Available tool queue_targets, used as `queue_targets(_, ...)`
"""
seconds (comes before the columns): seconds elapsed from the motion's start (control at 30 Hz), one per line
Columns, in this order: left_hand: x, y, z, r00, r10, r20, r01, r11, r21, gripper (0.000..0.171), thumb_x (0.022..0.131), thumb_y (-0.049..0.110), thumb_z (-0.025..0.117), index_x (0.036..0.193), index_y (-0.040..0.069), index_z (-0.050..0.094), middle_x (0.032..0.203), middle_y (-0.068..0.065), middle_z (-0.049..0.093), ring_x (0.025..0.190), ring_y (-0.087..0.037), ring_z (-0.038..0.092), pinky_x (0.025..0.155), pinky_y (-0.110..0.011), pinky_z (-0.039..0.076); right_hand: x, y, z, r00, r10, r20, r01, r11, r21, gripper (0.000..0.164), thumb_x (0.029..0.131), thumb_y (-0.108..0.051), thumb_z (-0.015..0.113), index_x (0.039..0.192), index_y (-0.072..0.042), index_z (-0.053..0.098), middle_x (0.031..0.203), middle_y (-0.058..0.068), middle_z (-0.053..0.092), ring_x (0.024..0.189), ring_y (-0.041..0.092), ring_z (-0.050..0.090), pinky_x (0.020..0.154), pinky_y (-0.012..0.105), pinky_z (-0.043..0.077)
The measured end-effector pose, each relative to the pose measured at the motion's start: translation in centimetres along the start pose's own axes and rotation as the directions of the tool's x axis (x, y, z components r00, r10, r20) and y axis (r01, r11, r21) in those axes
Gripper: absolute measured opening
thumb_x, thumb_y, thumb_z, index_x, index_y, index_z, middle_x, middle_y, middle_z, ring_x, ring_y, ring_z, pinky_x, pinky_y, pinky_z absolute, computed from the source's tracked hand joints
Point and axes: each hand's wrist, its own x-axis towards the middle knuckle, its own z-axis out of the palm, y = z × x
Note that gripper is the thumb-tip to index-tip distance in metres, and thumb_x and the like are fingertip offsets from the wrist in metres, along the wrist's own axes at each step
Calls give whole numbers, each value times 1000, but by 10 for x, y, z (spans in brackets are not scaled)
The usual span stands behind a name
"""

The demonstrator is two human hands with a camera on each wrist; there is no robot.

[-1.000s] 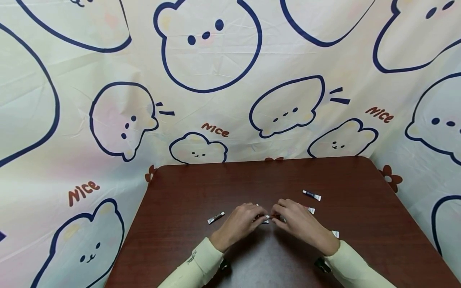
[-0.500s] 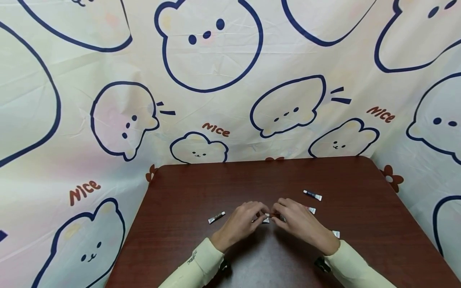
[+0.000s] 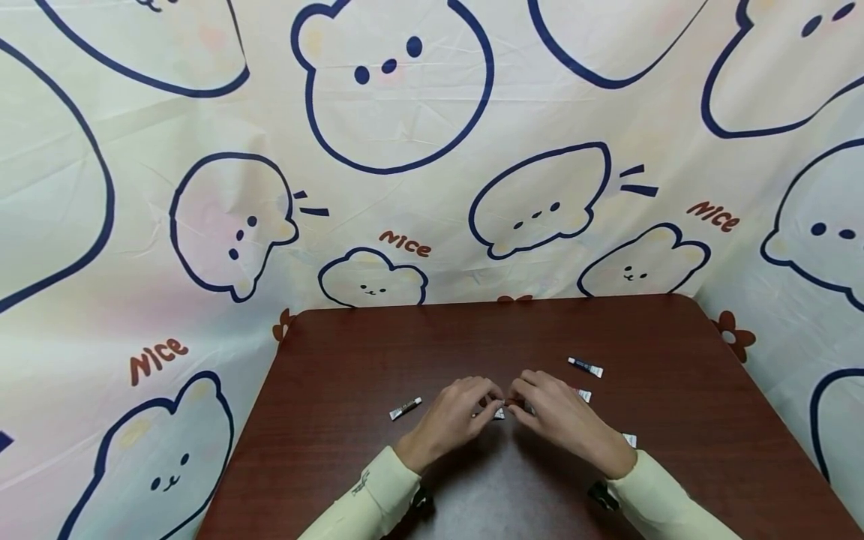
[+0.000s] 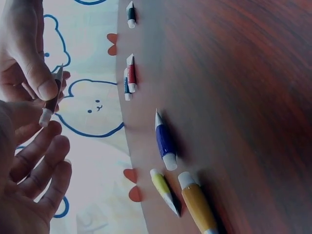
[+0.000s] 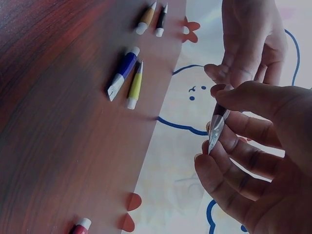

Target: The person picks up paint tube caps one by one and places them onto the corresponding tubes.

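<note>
A small brown paint tube [image 4: 52, 100] with a white cap and a silvery crimped tail is held between the two hands, above the table. My right hand [image 3: 560, 416] pinches its body; in the right wrist view the right thumb lies across the brown part, and the tail [image 5: 216, 131] points away from the left hand. My left hand [image 3: 451, 414] has its fingertips at the white cap [image 4: 46, 117], the other fingers loosely bent. In the right wrist view the right thumb hides the cap.
On the brown table [image 3: 351, 352] lie more paint tubes: an ochre one [image 3: 405, 409] left of the hands, a dark blue one [image 3: 585, 367] and a red one [image 3: 584, 394] at right. Blue [image 4: 165, 141] and yellow [image 4: 165, 187] tubes lie side by side. A patterned cloth [image 3: 391, 210] hangs behind.
Both hands stay in nearly the same place. The left fingertips have shifted slightly at the cap, and its white shows less between the hands in the head view.
</note>
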Motion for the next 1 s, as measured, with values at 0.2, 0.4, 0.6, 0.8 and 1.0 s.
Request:
queue_targets(0.2, 0, -1, 0, 1000, -14, 4, 14, 1000, -20, 10, 106, 18, 75, 115, 14, 73, 106, 3, 79, 90, -12, 74, 86, -30, 60, 0, -1, 0, 1000, -5, -8, 5, 1000, -5, 19, 91, -18, 90, 96, -18, 72, 90, -7, 62, 77, 4, 52, 64, 21, 49)
queue_targets(0.4, 0, -3, 1, 1000, -26, 13, 26, 1000, 2, 12, 104, 20, 77, 115, 15, 74, 107, 5, 80, 91, -9, 72, 87, -31, 60, 0, -1, 0, 1000, 6, 5, -6, 1000, -2, 18, 93, -19, 89, 96, -19, 71, 91, -7, 61, 77, 4, 51, 65, 21, 50)
queue_targets(0.6, -1, -3, 1, 1000, 23, -16, -23, 1000, 17, 15, 100, 16, 81, 114, 17, 73, 105, 5, 79, 90, -9, 72, 87, -30, 60, 1, -1, -1, 1000, 9, 3, -9, 1000, 6, 18, 92, -19, 89, 97, -19, 71, 91, -7, 63, 77, 4, 53, 65, 21, 51)
queue_targets(0.8, -1, -3, 0, 998, 45, -35, -45, 999, -8, 10, 103, 15, 77, 113, 16, 74, 108, 4, 80, 93, -9, 73, 86, -28, 60, 1, -1, -1, 1000, 4, -7, -4, 1000, 8, 20, 91, -17, 90, 96, -18, 72, 91, -6, 63, 76, 4, 53, 63, 21, 50)
queue_targets(1.0, -1, -2, -1, 999, 21, -25, -21, 1000, -1, 12, 104, 19, 76, 116, 16, 74, 110, 4, 80, 94, -8, 73, 88, -30, 61, 1, -1, -2, 1000, -2, 0, 2, 1000, 13, 18, 92, -17, 89, 95, -18, 71, 91, -6, 63, 77, 5, 53, 64, 22, 51)
